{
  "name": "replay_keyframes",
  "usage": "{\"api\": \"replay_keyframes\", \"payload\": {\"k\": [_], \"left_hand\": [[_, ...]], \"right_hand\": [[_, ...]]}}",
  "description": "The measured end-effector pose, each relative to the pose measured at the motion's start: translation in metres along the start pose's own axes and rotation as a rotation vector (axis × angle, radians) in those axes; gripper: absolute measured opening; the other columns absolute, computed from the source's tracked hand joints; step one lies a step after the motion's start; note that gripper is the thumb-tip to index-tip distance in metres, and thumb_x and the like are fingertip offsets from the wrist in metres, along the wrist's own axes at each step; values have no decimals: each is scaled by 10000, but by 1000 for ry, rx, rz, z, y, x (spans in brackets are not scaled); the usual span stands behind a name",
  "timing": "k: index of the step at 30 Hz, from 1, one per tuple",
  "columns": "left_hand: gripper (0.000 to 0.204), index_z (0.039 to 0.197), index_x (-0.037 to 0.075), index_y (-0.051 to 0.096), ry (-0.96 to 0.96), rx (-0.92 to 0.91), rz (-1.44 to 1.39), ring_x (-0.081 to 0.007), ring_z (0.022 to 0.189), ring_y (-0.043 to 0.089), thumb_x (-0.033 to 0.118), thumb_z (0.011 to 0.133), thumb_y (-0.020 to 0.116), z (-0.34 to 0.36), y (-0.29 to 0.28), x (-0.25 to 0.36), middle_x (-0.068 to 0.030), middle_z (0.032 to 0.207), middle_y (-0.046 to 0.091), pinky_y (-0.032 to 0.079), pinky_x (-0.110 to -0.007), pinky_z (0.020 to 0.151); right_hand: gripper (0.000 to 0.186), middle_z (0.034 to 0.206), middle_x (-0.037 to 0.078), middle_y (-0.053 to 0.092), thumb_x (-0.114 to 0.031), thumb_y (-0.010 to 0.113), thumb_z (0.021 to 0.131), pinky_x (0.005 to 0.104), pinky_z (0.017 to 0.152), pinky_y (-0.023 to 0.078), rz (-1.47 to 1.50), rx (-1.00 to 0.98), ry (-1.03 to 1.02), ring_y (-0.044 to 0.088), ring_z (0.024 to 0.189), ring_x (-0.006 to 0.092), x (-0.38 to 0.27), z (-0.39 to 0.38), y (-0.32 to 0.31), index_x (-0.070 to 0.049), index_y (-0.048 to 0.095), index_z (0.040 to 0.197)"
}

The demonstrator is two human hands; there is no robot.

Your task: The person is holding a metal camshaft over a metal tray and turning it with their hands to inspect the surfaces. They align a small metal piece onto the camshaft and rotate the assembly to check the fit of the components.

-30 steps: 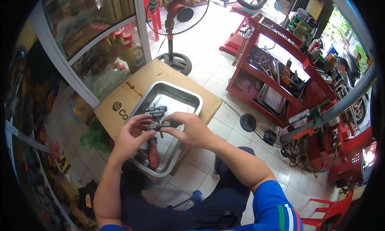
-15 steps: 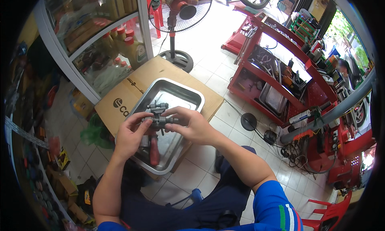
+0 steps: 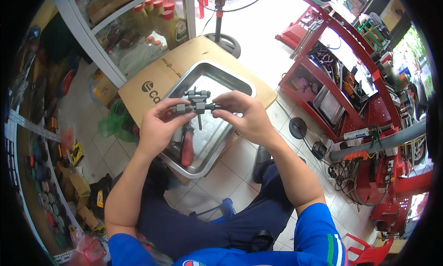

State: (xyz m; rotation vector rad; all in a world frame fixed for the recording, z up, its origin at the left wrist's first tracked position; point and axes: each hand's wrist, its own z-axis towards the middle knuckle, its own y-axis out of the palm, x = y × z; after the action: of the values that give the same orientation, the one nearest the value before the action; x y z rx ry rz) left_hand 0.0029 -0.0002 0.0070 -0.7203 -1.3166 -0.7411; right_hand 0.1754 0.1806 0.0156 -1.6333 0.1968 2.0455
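Note:
My left hand (image 3: 159, 123) pinches the left end of a dark metal tool (image 3: 199, 107) with hex-shaped blocks and threaded pins. My right hand (image 3: 237, 113) grips its other end between thumb and fingers, so the tool lies crosswise above a steel tray (image 3: 207, 66). A second part (image 3: 197, 94) of similar dark metal shows just beyond it, perhaps joined to it; I cannot tell. Below, in the tray, a red-handled tool (image 3: 187, 148) lies next to a grey metal piece partly hidden by my left hand and wrist.
The tray rests on a cardboard box (image 3: 138, 95). A glass cabinet (image 3: 120, 44) with oil jugs stands back left, a fan (image 3: 219, 9) behind the box. A red tool cart (image 3: 318, 113) is at right, cables (image 3: 337, 178) on the floor, shelves of small goods (image 3: 50, 206) at left.
My hands have shifted slightly along the dark tool, which now shows more level between them. The view has tilted, so tray, box and hands sit higher and further right in the picture.

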Motion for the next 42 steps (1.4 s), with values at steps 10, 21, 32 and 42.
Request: {"api": "replay_keyframes", "payload": {"k": [10,21,32,42], "left_hand": [[309,1169,-16,709,45,-30,-21,-140,1009,694,-101,876,761,-2,5,2,-71,1098,709,573,-273,902],[333,1199,12,711,42,-15,-27,-87,915,685,-23,880,799,-3,2,-1,-62,1019,738,545,-243,830],[308,1188,-3,706,20,-18,-23,-97,925,697,-1,893,797,-4,1,3,-61,1005,741,549,-240,817],[329,1212,-1,697,1,-4,-40,-99,934,699,-2,898,794,-3,4,-3,-57,1017,744,550,-240,821]], "right_hand": [[275,958,108,757,-225,756,976,310,794,564,-149,7,71,740,857,177,1,-4,6,-1,686,1119],[242,984,92,752,-143,769,958,298,809,561,-81,-32,110,727,881,154,2,1,4,20,691,1118],[305,985,109,753,-183,735,989,292,805,554,-106,-54,97,734,868,150,2,-1,3,14,640,1202],[320,957,114,751,-146,741,974,305,785,554,-168,-41,25,738,858,149,1,-1,1,-22,628,1247]]}}
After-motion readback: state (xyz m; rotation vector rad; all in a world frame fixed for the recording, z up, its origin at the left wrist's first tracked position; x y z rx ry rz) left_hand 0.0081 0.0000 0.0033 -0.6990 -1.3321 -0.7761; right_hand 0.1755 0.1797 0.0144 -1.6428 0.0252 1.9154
